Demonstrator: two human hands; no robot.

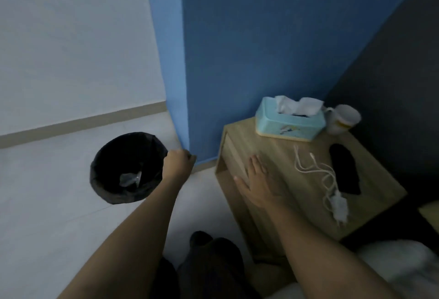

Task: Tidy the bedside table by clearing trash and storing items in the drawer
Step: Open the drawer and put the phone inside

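Note:
The wooden bedside table (280, 156) stands against the blue wall. On it lie a teal tissue box (288, 124), a white mug (342, 118), a white charger with its cable (332, 187) and a black phone-like object (345, 170). My right hand (256, 180) rests flat with fingers spread on the table's front left part. My left hand (179, 162) hangs curled beside the right rim of the black-lined trash bin (126, 168); whether it holds anything is hidden. A crumpled clear wrapper (130, 177) lies inside the bin.
Pale floor tiles (47, 203) spread to the left, with a white wall and skirting behind. A dark headboard panel (392, 85) stands right of the table. White bedding (403, 263) shows at the lower right, and my dark-clothed knees (209, 251) are below.

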